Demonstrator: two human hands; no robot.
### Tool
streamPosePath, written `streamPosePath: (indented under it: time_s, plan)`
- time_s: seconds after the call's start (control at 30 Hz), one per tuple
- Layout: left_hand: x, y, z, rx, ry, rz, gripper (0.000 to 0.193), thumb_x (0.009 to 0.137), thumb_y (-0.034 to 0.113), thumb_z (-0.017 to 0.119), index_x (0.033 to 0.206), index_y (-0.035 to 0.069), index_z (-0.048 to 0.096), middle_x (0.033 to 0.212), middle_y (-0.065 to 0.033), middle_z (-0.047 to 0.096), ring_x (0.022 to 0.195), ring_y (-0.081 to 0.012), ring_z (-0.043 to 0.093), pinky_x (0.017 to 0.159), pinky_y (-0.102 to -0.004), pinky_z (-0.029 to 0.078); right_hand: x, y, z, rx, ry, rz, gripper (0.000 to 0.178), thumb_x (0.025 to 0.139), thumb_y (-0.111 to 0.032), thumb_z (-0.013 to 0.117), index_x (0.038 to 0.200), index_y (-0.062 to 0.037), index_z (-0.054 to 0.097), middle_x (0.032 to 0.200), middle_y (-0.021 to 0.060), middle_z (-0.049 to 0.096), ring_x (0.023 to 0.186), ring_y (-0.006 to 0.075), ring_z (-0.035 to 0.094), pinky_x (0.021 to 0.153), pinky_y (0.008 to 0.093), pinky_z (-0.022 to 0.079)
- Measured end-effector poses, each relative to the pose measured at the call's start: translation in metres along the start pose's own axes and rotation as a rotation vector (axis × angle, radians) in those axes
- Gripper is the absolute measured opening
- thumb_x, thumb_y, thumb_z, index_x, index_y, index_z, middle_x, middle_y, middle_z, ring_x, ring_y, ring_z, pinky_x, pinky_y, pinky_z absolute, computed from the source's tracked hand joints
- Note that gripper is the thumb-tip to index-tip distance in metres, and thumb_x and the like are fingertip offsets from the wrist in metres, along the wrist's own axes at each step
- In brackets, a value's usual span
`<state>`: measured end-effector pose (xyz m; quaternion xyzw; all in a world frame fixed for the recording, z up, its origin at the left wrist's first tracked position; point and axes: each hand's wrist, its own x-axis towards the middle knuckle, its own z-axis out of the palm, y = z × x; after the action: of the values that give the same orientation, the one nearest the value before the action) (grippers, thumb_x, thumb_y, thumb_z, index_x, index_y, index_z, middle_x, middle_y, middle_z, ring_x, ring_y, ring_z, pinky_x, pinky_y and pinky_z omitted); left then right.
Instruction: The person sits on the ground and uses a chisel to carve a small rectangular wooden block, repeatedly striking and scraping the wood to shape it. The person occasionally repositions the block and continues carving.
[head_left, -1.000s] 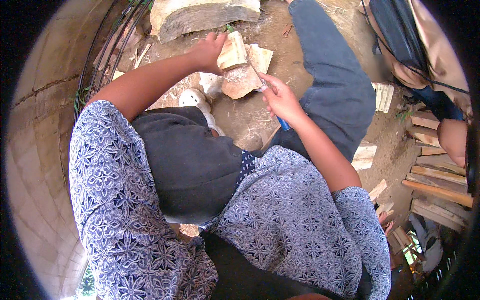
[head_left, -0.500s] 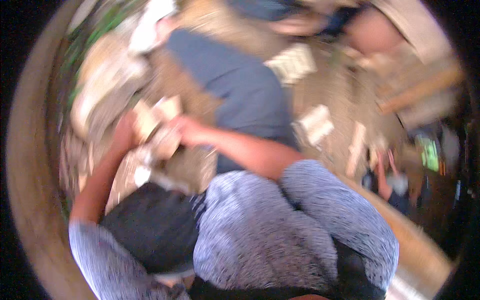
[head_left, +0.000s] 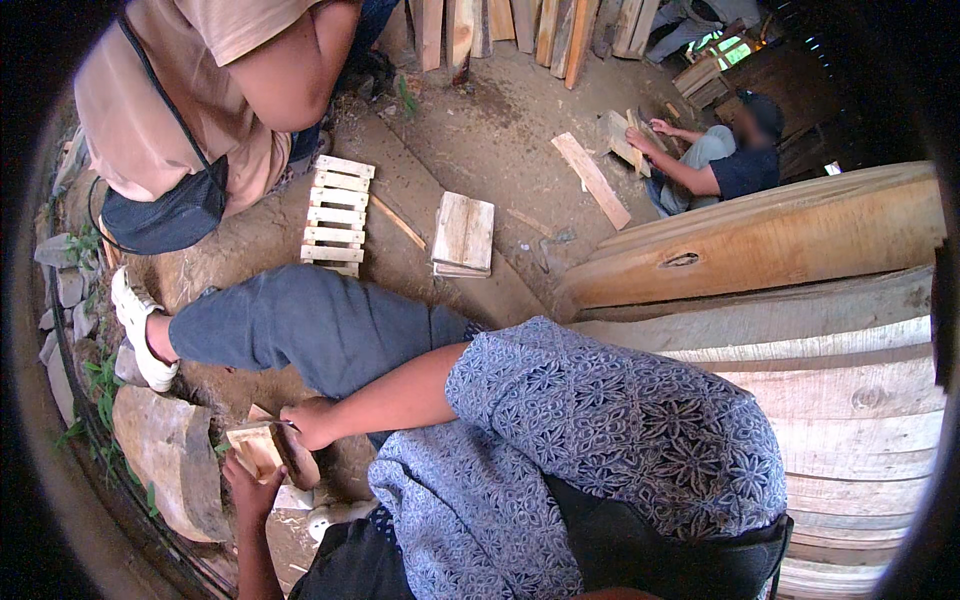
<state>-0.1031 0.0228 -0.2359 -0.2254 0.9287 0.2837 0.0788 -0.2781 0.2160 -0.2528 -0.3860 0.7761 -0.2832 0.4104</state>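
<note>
Low on the left, my left hand point(head_left: 255, 488) grips a small pale wooden box point(head_left: 259, 449) from its near side, fingers and thumb around the edge. Its open side, with a raised rim, is turned up. Against the box's right side, my right hand point(head_left: 313, 422) is closed. A thin dark bit shows at its fingers, too small to name. Beneath the two hands lies a flat wooden piece point(head_left: 303, 463), partly hidden by the box. My outstretched leg in dark trousers point(head_left: 300, 325) ends in a white clog point(head_left: 143, 330) beyond the hands.
A slatted wooden rack point(head_left: 338, 212) and a stack of short boards point(head_left: 464, 232) lie ahead. Large planks point(head_left: 800, 400) are piled at right. A rock point(head_left: 170, 460) sits left of my hands. One person point(head_left: 190, 110) is near at upper left; another point(head_left: 735, 160) handles wood farther off.
My view has swung and sharpened from a blur, bringing the plank pile and the far person into plain sight. Both hands stay at the wooden pieces, now lower in the picture.
</note>
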Motion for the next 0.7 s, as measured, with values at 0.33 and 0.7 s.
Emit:
streamPosePath:
  time_s: [0.33,0.7]
  plan:
    - [0.008,-0.017,0.002,0.031,-0.001,0.038,0.085,0.076,0.018,0.083,0.144,0.0,0.033,0.134,-0.0305,0.047,0.123,-0.0499,0.048,0.104,-0.0517,0.043,-0.001,-0.003,-0.005,0.129,0.266,-0.18,0.058,0.084,-0.018,0.066,0.139,-0.0109,0.047,0.1,0.0211,0.07,0.096,0.0409,0.068,0.084,0.0511,0.053]
    - [0.017,-0.029,-0.004,0.083,0.009,-0.009,0.038,0.08,0.02,0.076,0.103,0.0,0.055,0.096,-0.0246,0.062,0.091,-0.046,0.062,0.077,-0.0524,0.049,-0.001,-0.002,-0.001,0.146,0.105,-0.245,0.043,0.086,-0.015,0.066,0.128,-0.0109,0.057,0.094,0.0222,0.069,0.091,0.0398,0.069,0.081,0.0507,0.053]
